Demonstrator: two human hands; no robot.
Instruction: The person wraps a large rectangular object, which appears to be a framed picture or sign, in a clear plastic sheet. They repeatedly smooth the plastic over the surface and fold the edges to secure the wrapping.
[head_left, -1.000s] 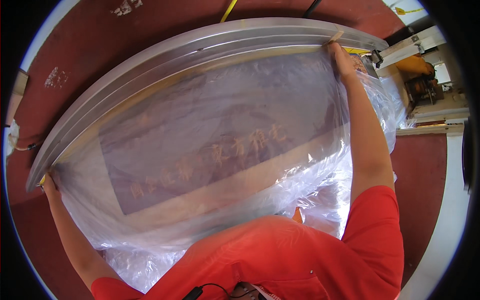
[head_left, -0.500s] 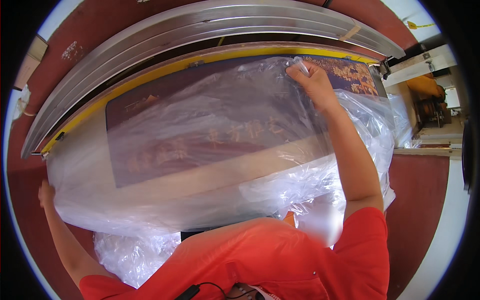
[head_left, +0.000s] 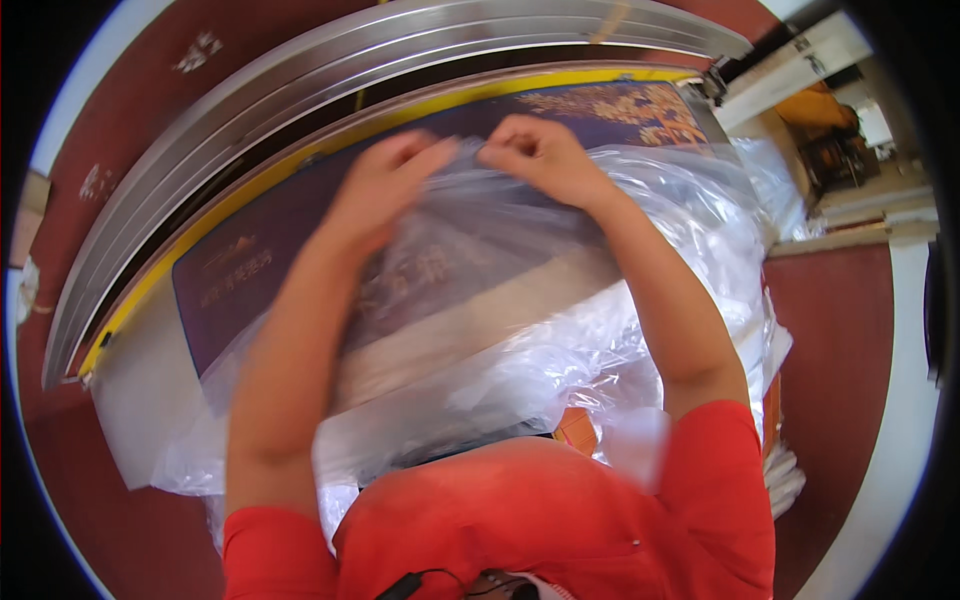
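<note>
A thin clear plastic sheet (head_left: 520, 230) lies over a dark purple printed panel (head_left: 290, 220) with gold lettering and a gold tree pattern. My right hand (head_left: 545, 160) pinches the sheet's gathered upper edge above the middle of the panel. Close to its left, my left hand (head_left: 390, 180) is closed at the same bunched edge, blurred by motion. Between the hands the film is drawn together. The panel's left part shows bare, while its lower middle is seen through the film.
A yellow strip (head_left: 440, 103) runs along the panel's far side, with a ribbed metal beam (head_left: 400, 35) beyond. More crumpled clear plastic (head_left: 690, 220) heaps at the right. A white bracket (head_left: 800, 70) stands at the far right. An orange object (head_left: 577, 428) lies near my body.
My left hand has moved from the far left edge up and right, beside my right hand. The film's left side came along, baring the panel's left part. My right hand has shifted left.
</note>
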